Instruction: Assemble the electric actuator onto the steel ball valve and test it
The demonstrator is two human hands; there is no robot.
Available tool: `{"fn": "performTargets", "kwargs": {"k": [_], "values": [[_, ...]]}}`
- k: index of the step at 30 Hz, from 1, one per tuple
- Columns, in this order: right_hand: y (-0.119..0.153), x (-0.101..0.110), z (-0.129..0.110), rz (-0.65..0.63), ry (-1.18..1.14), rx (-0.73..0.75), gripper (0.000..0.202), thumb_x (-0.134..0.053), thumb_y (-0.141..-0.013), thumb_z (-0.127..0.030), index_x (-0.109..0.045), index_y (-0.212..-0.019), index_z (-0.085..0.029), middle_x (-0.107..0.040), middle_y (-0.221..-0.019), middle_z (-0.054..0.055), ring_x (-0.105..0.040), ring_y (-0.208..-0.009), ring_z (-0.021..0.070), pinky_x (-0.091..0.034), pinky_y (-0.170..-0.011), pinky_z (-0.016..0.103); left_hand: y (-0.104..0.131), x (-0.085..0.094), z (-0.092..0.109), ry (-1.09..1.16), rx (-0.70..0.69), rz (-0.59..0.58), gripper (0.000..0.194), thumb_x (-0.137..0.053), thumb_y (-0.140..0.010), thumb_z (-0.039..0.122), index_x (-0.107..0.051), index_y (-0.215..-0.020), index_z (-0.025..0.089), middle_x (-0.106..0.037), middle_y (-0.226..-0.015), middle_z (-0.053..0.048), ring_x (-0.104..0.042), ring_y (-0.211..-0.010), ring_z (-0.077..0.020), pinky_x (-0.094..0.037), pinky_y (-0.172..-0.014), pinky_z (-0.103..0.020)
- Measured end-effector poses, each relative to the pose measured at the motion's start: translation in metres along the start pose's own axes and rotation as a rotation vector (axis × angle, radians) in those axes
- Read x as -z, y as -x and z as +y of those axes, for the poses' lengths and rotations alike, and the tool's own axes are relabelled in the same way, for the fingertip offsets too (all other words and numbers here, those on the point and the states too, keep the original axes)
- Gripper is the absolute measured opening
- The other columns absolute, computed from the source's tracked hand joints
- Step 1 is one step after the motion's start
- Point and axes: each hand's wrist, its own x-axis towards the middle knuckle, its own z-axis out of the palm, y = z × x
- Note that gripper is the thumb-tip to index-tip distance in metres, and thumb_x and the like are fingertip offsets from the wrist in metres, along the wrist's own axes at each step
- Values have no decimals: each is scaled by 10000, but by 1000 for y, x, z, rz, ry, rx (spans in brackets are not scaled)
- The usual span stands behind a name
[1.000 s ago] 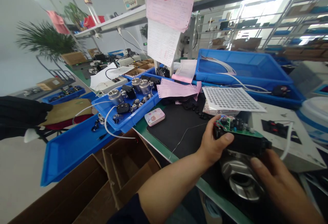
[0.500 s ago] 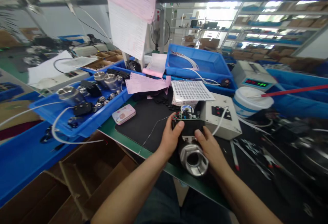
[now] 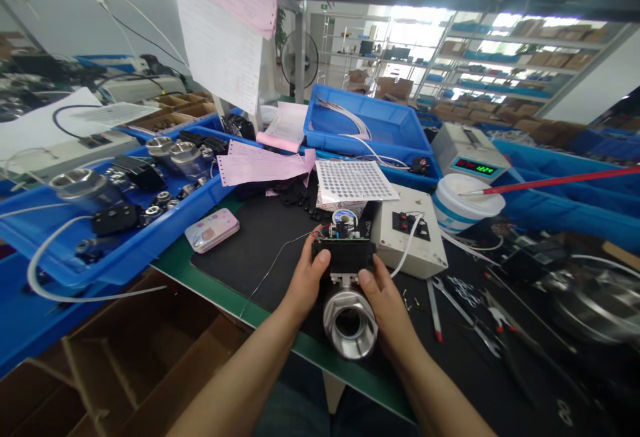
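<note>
Both hands grip a motorized ball valve, made up of a hexagonal steel valve body (image 3: 351, 322) below and a black actuator box (image 3: 343, 257) on top. My left hand (image 3: 306, 280) is closed on the box's left side, thumb on its front face. My right hand (image 3: 386, 293) is closed round the right side, with its thumb by the bracket where box and valve body meet. The box's top is uncovered and shows a circuit board (image 3: 345, 231) with small parts and coloured wires. Behind the board sits a solder spool (image 3: 346, 217). The fingers behind the box are hidden.
On the left, a blue tray (image 3: 165, 237) holds several valves and actuators. A pastel tin (image 3: 213, 230) lies on the black mat (image 3: 260, 243). To the right are a grey control box (image 3: 425, 243), a white tub (image 3: 450, 200), a wrench (image 3: 467, 313) and pliers (image 3: 500, 320).
The view has turned to the right, so the bench and the hands appear further left. Both hands keep their grip on the valve. The green digits on the meter read differently.
</note>
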Motion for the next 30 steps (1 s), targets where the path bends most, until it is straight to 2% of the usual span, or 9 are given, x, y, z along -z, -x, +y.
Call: {"fn": "performTargets", "kwargs": {"k": [7,10,15,19,25,30], "values": [[2,0,7,-75,-39,35,840,-699,-725,-508,-268,-1366,-178,-685,-1013,83,-646,-947,243,-493,-845,364,4,-2,-1,157,1,-23,674,-635,-769,466,-377,-1334,204,-536,-1317,-109,-484,-1221,-301,-334,-1058,-435],[3,0,7,-61,-5,30,783,-683,-747,-495,-298,-1360,-196,-679,-1040,74,-646,-941,229,-485,-861,355,2,-1,-4,185,35,-4,626,-611,-799,430,-375,-1328,194,-561,-1284,-115,-516,-1185,-295,-364,-1028,-442],[3,3,3,-35,62,10,731,-654,-762,-524,-352,-1351,-215,-691,-1003,54,-657,-898,215,-499,-820,330,-2,1,-8,140,15,19,613,-616,-794,439,-398,-1314,197,-548,-1303,-99,-500,-1203,-274,-337,-1051,-402],[3,4,5,-33,86,43,712,-635,-777,-520,-349,-1347,-204,-691,-1001,62,-655,-908,226,-493,-842,353,-4,0,-8,115,18,29,631,-631,-775,463,-407,-1306,205,-552,-1302,-88,-501,-1202,-264,-338,-1047,-379],[1,5,9,-11,114,56,673,-606,-800,-508,-338,-1341,-210,-678,-1004,58,-647,-909,220,-480,-866,359,-5,-3,-5,139,51,47,558,-629,-785,440,-471,-1271,217,-577,-1276,-71,-522,-1180,-251,-359,-1035,-360],[-2,8,8,80,234,122,574,-640,-772,-500,-459,-1233,-211,-639,-1031,78,-634,-909,226,-527,-691,304,-5,-4,-3,182,80,46,539,-627,-797,425,-458,-1269,228,-621,-1208,-65,-567,-1119,-243,-421,-972,-357]]}}
